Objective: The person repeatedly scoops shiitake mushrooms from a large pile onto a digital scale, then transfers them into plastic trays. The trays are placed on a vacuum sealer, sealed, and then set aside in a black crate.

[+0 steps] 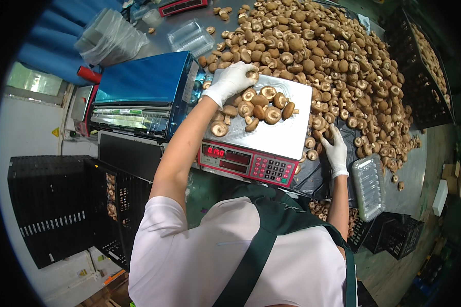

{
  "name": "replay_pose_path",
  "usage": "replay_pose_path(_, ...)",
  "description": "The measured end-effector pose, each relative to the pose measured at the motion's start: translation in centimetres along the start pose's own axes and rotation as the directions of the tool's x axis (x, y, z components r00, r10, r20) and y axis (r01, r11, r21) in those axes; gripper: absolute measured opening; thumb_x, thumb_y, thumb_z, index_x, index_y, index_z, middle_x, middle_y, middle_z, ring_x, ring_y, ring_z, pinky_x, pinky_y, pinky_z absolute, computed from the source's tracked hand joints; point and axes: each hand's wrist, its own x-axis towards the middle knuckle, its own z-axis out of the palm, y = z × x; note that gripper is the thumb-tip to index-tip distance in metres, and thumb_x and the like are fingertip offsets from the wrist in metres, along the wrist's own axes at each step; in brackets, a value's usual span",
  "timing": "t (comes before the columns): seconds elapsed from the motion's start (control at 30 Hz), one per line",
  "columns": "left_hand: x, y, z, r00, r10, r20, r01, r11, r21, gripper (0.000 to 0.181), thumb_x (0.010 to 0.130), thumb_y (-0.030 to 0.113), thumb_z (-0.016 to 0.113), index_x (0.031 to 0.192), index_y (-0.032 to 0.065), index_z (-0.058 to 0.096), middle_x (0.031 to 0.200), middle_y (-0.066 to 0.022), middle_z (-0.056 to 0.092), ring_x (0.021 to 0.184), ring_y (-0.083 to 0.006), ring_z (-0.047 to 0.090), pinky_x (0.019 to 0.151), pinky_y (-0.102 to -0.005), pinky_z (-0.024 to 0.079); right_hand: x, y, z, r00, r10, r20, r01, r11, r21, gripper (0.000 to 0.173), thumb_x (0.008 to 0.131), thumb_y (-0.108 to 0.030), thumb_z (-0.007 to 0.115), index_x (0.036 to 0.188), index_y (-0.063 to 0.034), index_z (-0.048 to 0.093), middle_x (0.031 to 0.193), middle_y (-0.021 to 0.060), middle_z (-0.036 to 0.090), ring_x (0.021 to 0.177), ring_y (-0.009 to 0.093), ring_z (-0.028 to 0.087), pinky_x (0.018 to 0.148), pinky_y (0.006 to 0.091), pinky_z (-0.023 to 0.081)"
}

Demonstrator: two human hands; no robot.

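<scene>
My left hand (232,82), in a white glove, grips a shiitake mushroom (252,75) over the upper left of the scale's metal platform (288,134). Below it, several shiitake mushrooms (246,109) lie in and around a clear plastic tray (230,130) on that platform. The red digital scale (249,163) has a lit display. To the right of the scale my right hand (335,149), also gloved, reaches with spread fingers to mushrooms at the near edge of a large shiitake pile (330,57); whether it holds one I cannot tell.
A blue film-wrapping machine (138,80) stands left of the scale. Clear trays (368,188) are stacked at the right, others (190,36) lie behind. Bagged trays (107,38) sit at the back left. Black crates (50,207) stand lower left, and a mushroom-filled crate (418,76) is far right.
</scene>
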Motion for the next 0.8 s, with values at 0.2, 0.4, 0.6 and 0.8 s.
replay_pose_path(0.2, -5.3, 2.2, -3.0, 0.931, -0.020, -0.363, -0.122, 0.923, -0.365, 0.041, 0.072, 0.017, 0.070, 0.112, 0.0099, 0.064, 0.104, -0.0117, 0.061, 0.096, -0.0275, 0.062, 0.081, -0.0350, 0.051, 1.5, -0.9, -0.2, 0.991, 0.135, 0.024, -0.135, 0.991, 0.018, 0.048, 0.077, -0.030, 0.075, 0.117, -0.0068, 0.063, 0.114, 0.0150, 0.064, 0.103, 0.029, 0.063, 0.086, 0.0329, 0.049)
replay_pose_path(0.4, -15.4, 2.8, -0.5, 0.905, 0.159, -0.395, -0.173, 0.985, 0.002, 0.051, 0.069, 0.016, 0.073, 0.117, 0.0107, 0.060, 0.124, -0.0143, 0.053, 0.117, -0.0326, 0.051, 0.099, -0.0418, 0.040, 1.2, 1.2, 0.2, 0.950, 0.282, -0.136, -0.208, 0.893, 0.399, 0.024, 0.086, -0.016, 0.068, 0.105, -0.0012, 0.068, 0.094, 0.0084, 0.072, 0.084, 0.009, 0.065, 0.075, 0.0244, 0.050)
replay_pose_path(0.6, -17.7, 1.8, 3.0, 0.948, 0.144, -0.284, -0.100, 0.981, 0.164, 0.051, 0.082, 0.034, 0.067, 0.127, 0.0151, 0.055, 0.143, -0.0152, 0.039, 0.132, -0.0367, 0.034, 0.107, -0.0513, 0.025, 2.6, -13.0, -3.1, 0.976, -0.143, -0.162, 0.190, 0.927, 0.324, 0.049, 0.077, -0.017, 0.076, 0.122, -0.0046, 0.058, 0.118, 0.0118, 0.063, 0.091, 0.019, 0.065, 0.082, 0.0297, 0.053)
replay_pose_path(0.8, -16.6, 0.7, 3.5, 0.915, 0.138, -0.379, -0.149, 0.989, 0.002, 0.034, 0.081, 0.025, 0.069, 0.111, 0.0118, 0.063, 0.135, -0.0127, 0.047, 0.128, -0.0358, 0.040, 0.105, -0.0494, 0.030, 4.3, -21.7, -1.0, 0.748, -0.647, -0.147, 0.664, 0.727, 0.178, 0.044, 0.076, -0.009, 0.070, 0.119, -0.0058, 0.058, 0.125, 0.0127, 0.058, 0.108, 0.030, 0.055, 0.094, 0.0370, 0.045)
